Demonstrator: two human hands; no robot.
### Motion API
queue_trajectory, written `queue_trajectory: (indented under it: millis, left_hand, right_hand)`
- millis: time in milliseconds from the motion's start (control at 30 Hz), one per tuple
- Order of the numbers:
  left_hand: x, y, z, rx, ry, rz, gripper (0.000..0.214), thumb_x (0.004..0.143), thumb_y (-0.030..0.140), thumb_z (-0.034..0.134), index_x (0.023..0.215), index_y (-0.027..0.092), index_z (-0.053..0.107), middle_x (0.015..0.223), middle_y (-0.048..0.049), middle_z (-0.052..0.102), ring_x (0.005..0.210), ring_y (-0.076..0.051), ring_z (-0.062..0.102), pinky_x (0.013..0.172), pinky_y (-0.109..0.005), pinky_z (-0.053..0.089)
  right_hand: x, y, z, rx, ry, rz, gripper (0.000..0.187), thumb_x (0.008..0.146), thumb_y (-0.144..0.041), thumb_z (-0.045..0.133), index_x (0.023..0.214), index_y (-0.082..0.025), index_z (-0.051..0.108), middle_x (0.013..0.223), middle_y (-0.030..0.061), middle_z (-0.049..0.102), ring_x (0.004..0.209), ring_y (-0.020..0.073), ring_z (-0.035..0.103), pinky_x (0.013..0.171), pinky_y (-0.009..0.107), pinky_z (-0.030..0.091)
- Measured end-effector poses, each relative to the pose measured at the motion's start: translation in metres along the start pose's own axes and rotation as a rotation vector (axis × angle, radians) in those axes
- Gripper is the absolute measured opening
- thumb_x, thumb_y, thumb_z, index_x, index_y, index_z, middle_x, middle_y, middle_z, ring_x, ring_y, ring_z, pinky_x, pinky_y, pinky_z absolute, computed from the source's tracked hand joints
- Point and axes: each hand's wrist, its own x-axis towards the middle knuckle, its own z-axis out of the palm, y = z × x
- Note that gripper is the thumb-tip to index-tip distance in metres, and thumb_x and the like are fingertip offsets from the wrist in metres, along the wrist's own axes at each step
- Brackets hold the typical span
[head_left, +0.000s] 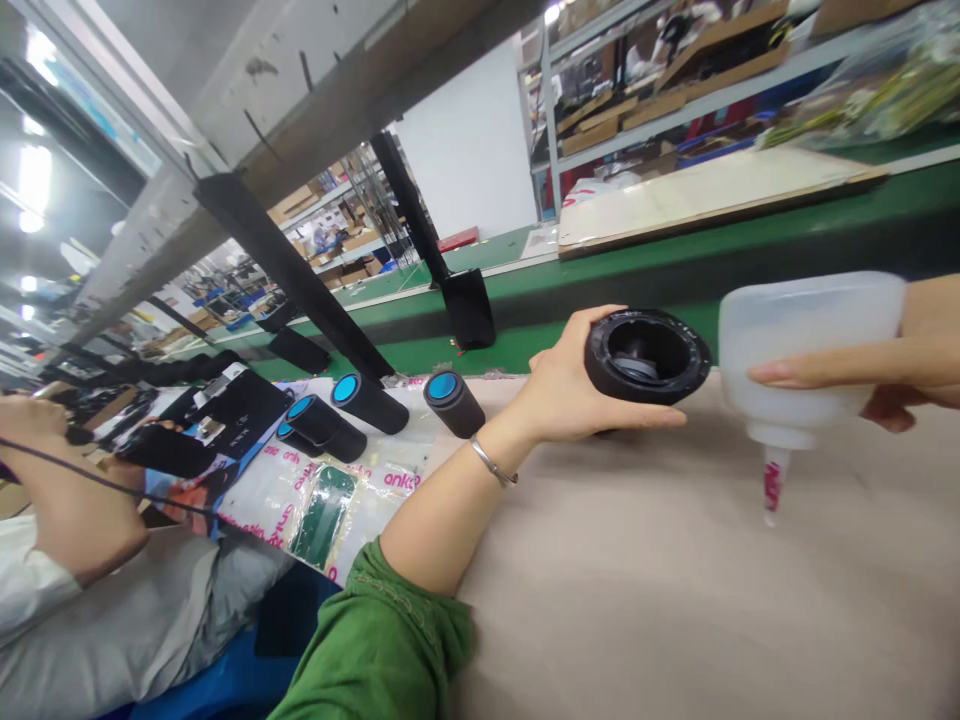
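My left hand (574, 385) is wrapped round a black cylindrical housing (600, 365), tilted so that its hollow open end faces me. Inside the opening a greyish round part shows, though its kind is unclear. To the right, my right hand (847, 370) grips a translucent white squeeze bottle (817, 310), turned nozzle down. Pink-red lettering marks the slim nozzle, whose tip hangs in the air, apart from the housing. Both hands are above the beige tabletop (637, 590).
Several black cylinders with blue discs (454, 400) stand on taped plastic sheeting (255, 500) at the left. A co-worker's arm (75, 500) is at the far left. Behind runs a green conveyor belt (525, 290), with a pale board (705, 205) beyond. A metal beam (300, 120) crosses overhead.
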Motion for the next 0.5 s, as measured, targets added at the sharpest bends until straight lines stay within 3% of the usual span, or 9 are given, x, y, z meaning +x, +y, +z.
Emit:
queue_trajectory:
  millis: [67, 167, 233, 333, 367, 433, 500]
  left_hand:
    - [0.000, 0.000, 0.000, -0.008, 0.003, -0.011, 0.096, 0.054, 0.057, 0.085, 0.133, 0.030, 0.040, 0.136, -0.0022, 0.056, 0.131, -0.027, 0.051, 0.116, -0.045, 0.037]
    - [0.001, 0.000, -0.001, -0.022, 0.006, -0.024, 0.096, 0.053, 0.056, 0.086, 0.133, 0.030, 0.040, 0.134, -0.0021, 0.057, 0.130, -0.026, 0.052, 0.116, -0.045, 0.038]
    - [0.001, 0.000, -0.001, -0.026, 0.009, -0.028, 0.097, 0.052, 0.056, 0.087, 0.133, 0.031, 0.040, 0.135, -0.0018, 0.057, 0.131, -0.026, 0.052, 0.116, -0.046, 0.037]
    - [0.001, 0.000, -0.001, -0.030, 0.006, -0.022, 0.096, 0.052, 0.056, 0.087, 0.132, 0.031, 0.040, 0.135, -0.0018, 0.056, 0.132, -0.027, 0.050, 0.117, -0.046, 0.036]
    - [0.001, -0.001, -0.001, -0.034, 0.002, -0.017, 0.096, 0.052, 0.056, 0.087, 0.132, 0.030, 0.040, 0.135, -0.0020, 0.056, 0.133, -0.027, 0.050, 0.117, -0.046, 0.036]
    - [0.001, -0.001, -0.001, -0.041, -0.007, -0.010, 0.096, 0.053, 0.056, 0.087, 0.133, 0.030, 0.040, 0.135, -0.0023, 0.056, 0.133, -0.027, 0.050, 0.117, -0.045, 0.036]
    - [0.001, -0.002, -0.001, -0.045, -0.009, -0.005, 0.096, 0.053, 0.057, 0.087, 0.133, 0.030, 0.039, 0.135, -0.0026, 0.056, 0.132, -0.027, 0.050, 0.117, -0.046, 0.036]
  right_hand:
    - [-0.016, -0.024, 0.006, 0.016, -0.112, 0.132, 0.076, 0.061, -0.058, 0.066, 0.106, 0.004, 0.063, 0.090, 0.0053, 0.045, 0.071, -0.0002, 0.045, 0.057, 0.016, 0.038]
    - [-0.034, -0.051, 0.010, 0.090, -0.166, 0.166, 0.075, 0.060, -0.052, 0.065, 0.118, -0.004, 0.062, 0.095, 0.0039, 0.046, 0.067, -0.0023, 0.041, 0.056, 0.019, 0.034]
    - [-0.035, -0.055, 0.011, 0.106, -0.176, 0.178, 0.077, 0.059, -0.052, 0.066, 0.122, -0.008, 0.062, 0.097, 0.0032, 0.046, 0.067, -0.0029, 0.040, 0.057, 0.020, 0.034]
    - [-0.026, -0.038, 0.016, 0.047, -0.167, 0.206, 0.078, 0.059, -0.056, 0.068, 0.119, -0.006, 0.064, 0.096, 0.0046, 0.045, 0.069, -0.0033, 0.041, 0.056, 0.017, 0.030]
    - [-0.022, -0.027, 0.020, 0.037, -0.164, 0.151, 0.080, 0.062, -0.060, 0.067, 0.119, -0.005, 0.064, 0.097, 0.0059, 0.045, 0.072, -0.0057, 0.040, 0.058, 0.016, 0.033]
    - [-0.017, -0.001, 0.030, 0.014, 0.067, -0.172, 0.090, 0.080, -0.078, 0.046, 0.105, 0.007, 0.062, 0.097, 0.0120, 0.043, 0.078, -0.0097, 0.037, 0.063, 0.009, 0.032]
    - [-0.014, 0.022, 0.042, -0.006, 0.174, -0.245, 0.102, 0.086, -0.087, 0.027, 0.096, 0.010, 0.060, 0.097, 0.0150, 0.041, 0.083, -0.0092, 0.036, 0.066, 0.007, 0.032]
